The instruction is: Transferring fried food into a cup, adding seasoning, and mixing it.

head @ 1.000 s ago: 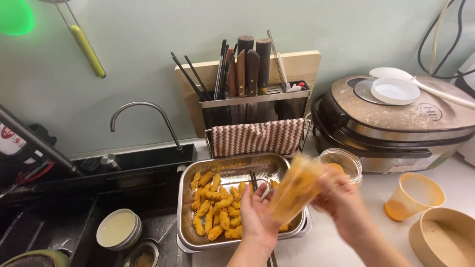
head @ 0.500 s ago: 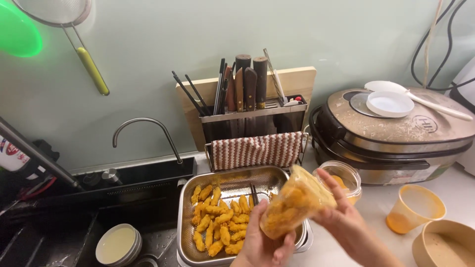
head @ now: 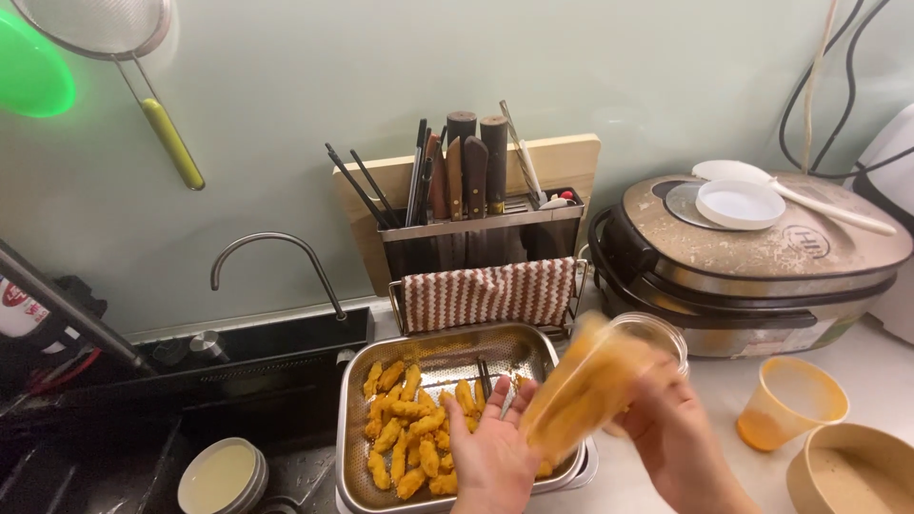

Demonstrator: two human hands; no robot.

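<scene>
Two bare hands meet over the steel tray [head: 354, 447] of golden fried strips [head: 405, 428] at the near edge of the counter [head: 724, 381]. Right hand [head: 681, 433] has its grip closed around a blurred, tilted clear bag of fried pieces [head: 586, 385], while left hand [head: 495, 452] lies open-palmed just under the bag's lower end, touching it.
</scene>
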